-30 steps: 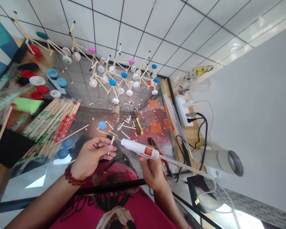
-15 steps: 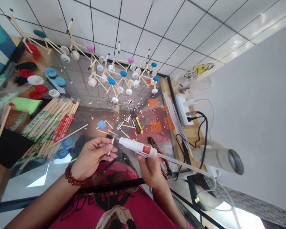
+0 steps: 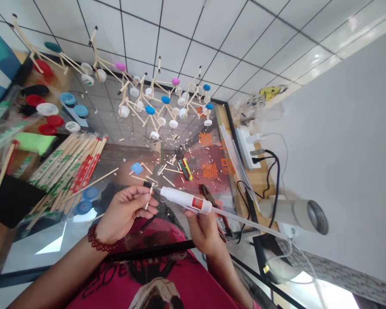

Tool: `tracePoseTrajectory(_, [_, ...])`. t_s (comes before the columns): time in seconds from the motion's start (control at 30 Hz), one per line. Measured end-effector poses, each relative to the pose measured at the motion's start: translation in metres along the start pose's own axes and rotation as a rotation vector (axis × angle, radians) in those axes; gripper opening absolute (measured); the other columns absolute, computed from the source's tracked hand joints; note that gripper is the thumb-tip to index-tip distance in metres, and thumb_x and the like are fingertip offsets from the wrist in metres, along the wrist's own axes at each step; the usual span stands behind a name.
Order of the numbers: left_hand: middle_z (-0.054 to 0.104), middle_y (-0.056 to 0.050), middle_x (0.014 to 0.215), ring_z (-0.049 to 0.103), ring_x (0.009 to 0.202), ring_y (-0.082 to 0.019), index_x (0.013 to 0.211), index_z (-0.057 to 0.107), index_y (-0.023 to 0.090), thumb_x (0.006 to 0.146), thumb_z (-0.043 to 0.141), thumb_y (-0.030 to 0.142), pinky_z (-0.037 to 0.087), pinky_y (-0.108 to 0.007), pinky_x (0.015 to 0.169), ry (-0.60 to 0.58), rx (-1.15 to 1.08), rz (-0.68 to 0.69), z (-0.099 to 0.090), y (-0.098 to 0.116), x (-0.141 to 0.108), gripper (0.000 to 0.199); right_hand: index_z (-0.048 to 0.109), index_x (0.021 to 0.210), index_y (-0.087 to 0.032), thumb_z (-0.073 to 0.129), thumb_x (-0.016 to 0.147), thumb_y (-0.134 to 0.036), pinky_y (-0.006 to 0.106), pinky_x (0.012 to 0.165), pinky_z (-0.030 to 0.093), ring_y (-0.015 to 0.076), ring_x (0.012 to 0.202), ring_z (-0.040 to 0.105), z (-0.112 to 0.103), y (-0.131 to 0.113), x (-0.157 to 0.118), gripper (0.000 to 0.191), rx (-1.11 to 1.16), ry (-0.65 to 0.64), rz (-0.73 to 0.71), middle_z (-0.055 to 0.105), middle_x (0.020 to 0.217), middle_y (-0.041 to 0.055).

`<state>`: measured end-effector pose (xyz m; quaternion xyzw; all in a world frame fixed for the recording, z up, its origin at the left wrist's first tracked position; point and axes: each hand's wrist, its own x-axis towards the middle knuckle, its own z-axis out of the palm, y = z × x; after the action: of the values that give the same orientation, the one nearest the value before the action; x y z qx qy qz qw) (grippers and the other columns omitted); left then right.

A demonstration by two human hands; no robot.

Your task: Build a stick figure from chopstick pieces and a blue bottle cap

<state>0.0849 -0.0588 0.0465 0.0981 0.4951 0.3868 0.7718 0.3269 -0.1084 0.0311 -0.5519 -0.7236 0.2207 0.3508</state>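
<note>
Between the thumb and fingers of my left hand [image 3: 128, 210] is a short piece of wooden stick [image 3: 149, 196], held upright. My right hand [image 3: 204, 227] grips a white hot glue gun [image 3: 183, 199] from below, its nozzle pointing left at the top of the stick piece. Whether the nozzle touches the wood I cannot tell. A long clear glue stick [image 3: 251, 224] runs out of the gun's back end. Just beyond my hands lie a blue plastic piece [image 3: 137, 168] and several cut stick pieces [image 3: 169, 181] on the glass tabletop.
Small bicycle-like stick models with bottle-cap wheels [image 3: 154, 134] stand along the tiled wall. Wrapped chopsticks [image 3: 69, 167] and blue caps [image 3: 90, 193] lie at left. A yellow-green cutter [image 3: 186, 168], pliers [image 3: 212, 197] and a power strip [image 3: 247, 148] are toward the right.
Hardly anything differs. Both hands keep their hold on the stick piece and glue gun, with the nozzle still at the stick's top; the whole view has shifted very slightly.
</note>
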Motion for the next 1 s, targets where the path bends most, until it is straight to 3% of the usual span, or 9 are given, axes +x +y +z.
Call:
tracePoseTrajectory(0.27, [0.082,-0.009,0.068,0.077,0.053,-0.018,0.081,0.078,0.012,0.08,0.089,0.001,0.063,-0.02,0.05,-0.007,-0.005,0.009,-0.0001,0.0008,-0.0005,0.016,0.069,0.124,-0.025,0.05,0.116,-0.041,0.041,0.081,0.064,0.0286,0.093,0.071,-0.0013,-0.0024,0.0011,0.025,-0.054,0.031,-0.049,0.073,0.106,0.0099])
tracePoseTrajectory(0.57, [0.082,-0.01,0.07,0.077,0.054,-0.018,0.082,0.08,0.011,0.08,0.091,0.003,0.064,-0.02,0.051,-0.027,-0.032,-0.002,-0.0009,-0.0006,-0.0004,0.013,0.07,0.117,-0.026,0.049,0.116,-0.041,0.042,0.079,0.065,0.0272,0.082,0.07,0.0003,-0.0016,0.0005,0.026,-0.056,0.035,-0.016,0.069,0.09,0.0061])
tracePoseTrajectory(0.77, [0.082,-0.011,0.071,0.078,0.055,-0.018,0.084,0.081,0.01,0.081,0.091,0.003,0.063,-0.019,0.05,-0.066,-0.08,-0.026,-0.0037,-0.0009,0.001,0.012,0.069,0.122,-0.024,0.054,0.114,-0.034,0.039,0.079,0.064,0.0265,0.087,0.072,0.0049,-0.0025,0.0035,0.02,-0.014,0.055,-0.038,0.076,0.103,0.008])
tracePoseTrajectory(1.0, [0.079,-0.008,0.069,0.073,0.052,-0.015,0.087,0.082,0.01,0.082,0.091,0.005,0.056,-0.016,0.045,-0.128,-0.106,-0.044,-0.0096,-0.0024,0.0038,0.012,0.07,0.119,-0.025,0.054,0.114,-0.032,0.038,0.078,0.064,0.0255,0.085,0.072,0.0053,-0.0038,0.0046,0.018,-0.014,0.053,-0.049,0.075,0.1,0.007])
